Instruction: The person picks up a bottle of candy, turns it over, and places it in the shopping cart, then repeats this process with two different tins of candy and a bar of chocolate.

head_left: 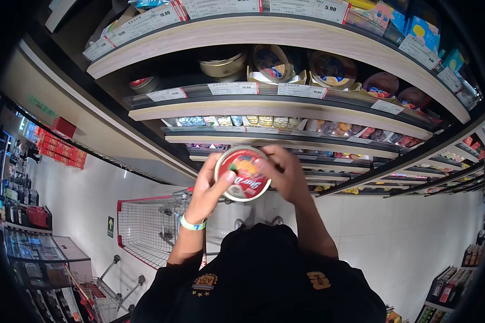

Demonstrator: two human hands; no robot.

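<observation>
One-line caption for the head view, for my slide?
Both hands hold a round red tin before stocked store shelves.

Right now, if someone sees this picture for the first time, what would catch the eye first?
First, the round red tin at the centre, held between the left hand and the right hand in front of the shelves. Next, the red-framed shopping cart at lower left, then the green wristband on the left wrist.
</observation>
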